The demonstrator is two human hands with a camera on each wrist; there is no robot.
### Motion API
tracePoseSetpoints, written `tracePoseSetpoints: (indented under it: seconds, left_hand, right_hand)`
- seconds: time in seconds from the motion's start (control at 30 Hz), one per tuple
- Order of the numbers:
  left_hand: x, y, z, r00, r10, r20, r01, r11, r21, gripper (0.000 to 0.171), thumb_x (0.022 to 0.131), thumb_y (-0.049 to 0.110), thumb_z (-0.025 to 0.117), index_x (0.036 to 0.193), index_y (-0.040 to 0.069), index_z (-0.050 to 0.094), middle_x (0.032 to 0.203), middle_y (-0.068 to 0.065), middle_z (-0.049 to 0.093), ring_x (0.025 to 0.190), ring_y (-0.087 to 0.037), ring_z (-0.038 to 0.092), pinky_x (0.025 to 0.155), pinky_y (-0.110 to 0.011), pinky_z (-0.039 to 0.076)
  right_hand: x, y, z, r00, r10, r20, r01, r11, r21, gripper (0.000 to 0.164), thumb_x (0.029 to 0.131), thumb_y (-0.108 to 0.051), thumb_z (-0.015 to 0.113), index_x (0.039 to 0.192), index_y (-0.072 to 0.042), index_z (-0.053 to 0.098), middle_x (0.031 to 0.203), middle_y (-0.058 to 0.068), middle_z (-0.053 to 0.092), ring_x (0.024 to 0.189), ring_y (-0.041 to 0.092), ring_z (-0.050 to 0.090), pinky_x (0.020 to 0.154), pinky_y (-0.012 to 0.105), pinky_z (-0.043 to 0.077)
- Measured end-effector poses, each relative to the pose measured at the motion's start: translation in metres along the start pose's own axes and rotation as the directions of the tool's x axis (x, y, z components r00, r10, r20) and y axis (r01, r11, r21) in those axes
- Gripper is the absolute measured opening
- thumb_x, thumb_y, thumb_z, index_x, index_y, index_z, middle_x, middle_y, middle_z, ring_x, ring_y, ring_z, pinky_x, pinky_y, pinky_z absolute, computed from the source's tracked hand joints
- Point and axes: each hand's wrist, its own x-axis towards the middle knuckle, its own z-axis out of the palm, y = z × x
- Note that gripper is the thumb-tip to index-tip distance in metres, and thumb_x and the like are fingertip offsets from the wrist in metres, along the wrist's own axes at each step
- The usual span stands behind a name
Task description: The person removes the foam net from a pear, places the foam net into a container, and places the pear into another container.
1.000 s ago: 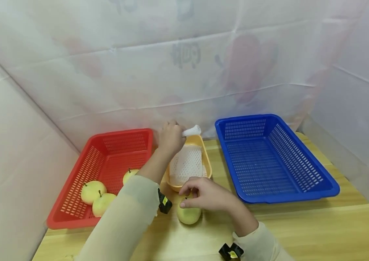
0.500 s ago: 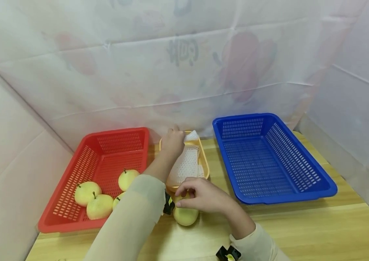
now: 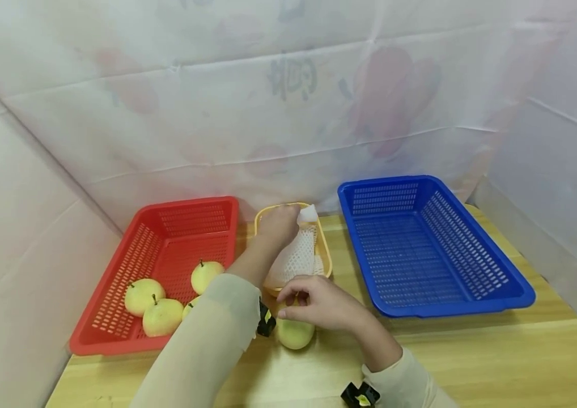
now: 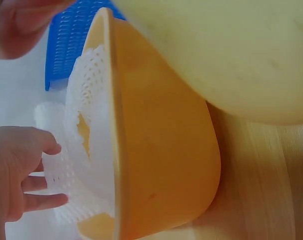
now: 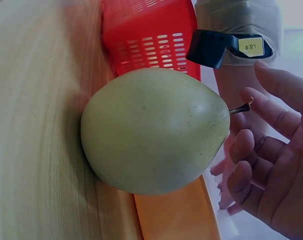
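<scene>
My left hand [image 3: 279, 225] reaches over the yellow basket [image 3: 325, 249] and holds a white foam net sleeve [image 3: 308, 213], whose end sticks out on its right side. In the left wrist view the fingers [image 4: 46, 201] overlap the mesh. More foam netting [image 3: 297, 252] lies in the basket. A yellow-green pear [image 3: 296, 335] sits on the table in front of the basket. Beside and above it hovers my right hand [image 3: 321, 303], fingers loosely curled. A gap separates these fingers from the pear's stem [image 5: 240, 108] in the right wrist view.
The red basket [image 3: 110, 277] at the left holds several pears [image 3: 162, 317], partly covered by the left sleeve. At the right stands a blue basket [image 3: 436, 311]. A white printed sheet [image 3: 288, 130] closes off the back of the wooden table [image 3: 472, 351].
My left hand has lowered towards the yellow basket and shifted slightly right, and the foam sleeve has come down with it. My right hand has hardly moved by the pear.
</scene>
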Motion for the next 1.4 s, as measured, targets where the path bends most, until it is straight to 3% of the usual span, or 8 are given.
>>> tracePoseSetpoints:
  seconds: [0.1,0.23,0.4,0.47,0.6,0.73,1.07,1.4]
  left_hand:
    - [-0.003,0.004,-0.001,1.0,0.031,0.0,-0.03,0.994,0.103,0.018,0.088,0.011,0.055,0.098,0.017,0.069,0.103,-0.008,0.063,0.1,-0.027,0.057,0.066,-0.041,0.054]
    - [-0.009,0.005,0.004,0.987,0.019,0.161,-0.044,0.987,0.152,0.021,0.092,0.023,0.05,0.102,0.017,0.068,0.107,-0.008,0.061,0.102,-0.029,0.056,0.072,-0.043,0.053]
    - [-0.015,0.008,0.008,0.908,-0.061,0.415,0.052,0.998,0.034,0.052,0.098,0.054,0.027,0.142,0.03,0.041,0.139,-0.005,0.05,0.129,-0.039,0.04,0.103,-0.058,0.032]
    - [-0.016,0.01,0.008,0.868,-0.076,0.491,0.094,0.995,-0.011,0.059,0.095,0.063,0.018,0.148,0.037,0.024,0.149,-0.005,0.037,0.137,-0.043,0.026,0.108,-0.063,0.018]
    - [-0.02,0.014,0.007,0.807,-0.079,0.586,0.157,0.984,-0.083,0.066,0.091,0.07,0.016,0.148,0.039,0.021,0.156,-0.011,0.018,0.138,-0.051,0.012,0.108,-0.068,0.009]
    - [-0.025,0.019,0.01,0.785,-0.098,0.611,0.192,0.977,-0.09,0.068,0.089,0.073,0.018,0.149,0.039,0.016,0.158,-0.013,0.002,0.138,-0.052,0.0,0.109,-0.066,0.012]
    - [-0.027,0.02,0.015,0.843,-0.142,0.518,0.184,0.983,-0.029,0.067,0.092,0.068,0.015,0.15,0.036,0.009,0.158,-0.013,0.003,0.139,-0.051,0.005,0.103,-0.071,0.02]
    - [-0.025,0.023,0.004,0.888,-0.182,0.421,0.185,0.982,0.036,0.073,0.091,0.07,0.018,0.151,0.032,0.005,0.159,-0.01,0.001,0.14,-0.048,0.005,0.106,-0.065,0.024]
  right_hand:
    - [-0.001,0.0,0.0,1.0,0.006,0.004,-0.006,1.0,0.015,0.013,0.084,-0.037,0.07,0.095,-0.032,0.067,0.083,-0.017,0.063,0.07,0.006,0.056,0.064,0.024,0.05]
    - [-0.002,-0.001,0.0,1.0,0.017,0.011,-0.017,0.999,0.032,0.012,0.085,-0.035,0.069,0.095,-0.032,0.067,0.084,-0.017,0.063,0.07,0.007,0.056,0.064,0.024,0.05]
    - [-0.002,-0.002,0.0,0.999,0.03,0.013,-0.031,0.999,0.025,0.012,0.086,-0.037,0.067,0.097,-0.032,0.066,0.086,-0.018,0.064,0.073,0.007,0.057,0.066,0.024,0.05]
    - [-0.001,-0.002,0.0,0.999,0.03,0.016,-0.031,0.999,0.025,0.012,0.087,-0.037,0.066,0.097,-0.032,0.067,0.088,-0.018,0.064,0.075,0.007,0.058,0.068,0.024,0.05]
    - [-0.001,-0.003,-0.001,0.999,0.031,0.027,-0.032,0.999,0.034,0.013,0.088,-0.038,0.064,0.098,-0.031,0.067,0.09,-0.018,0.065,0.077,0.007,0.059,0.069,0.024,0.051]
    - [-0.001,-0.004,-0.001,0.999,0.032,0.04,-0.034,0.999,0.037,0.016,0.088,-0.039,0.064,0.099,-0.028,0.068,0.091,-0.017,0.064,0.076,0.007,0.058,0.069,0.025,0.05]
    - [-0.001,-0.006,-0.004,0.997,0.023,0.069,-0.024,1.0,0.018,0.02,0.084,-0.04,0.068,0.099,-0.027,0.068,0.087,-0.016,0.064,0.073,0.007,0.057,0.066,0.024,0.051]
    - [-0.004,-0.005,-0.007,0.995,0.02,0.094,-0.021,1.0,0.008,0.016,0.083,-0.037,0.071,0.096,-0.029,0.068,0.088,-0.014,0.065,0.074,0.007,0.058,0.066,0.024,0.051]
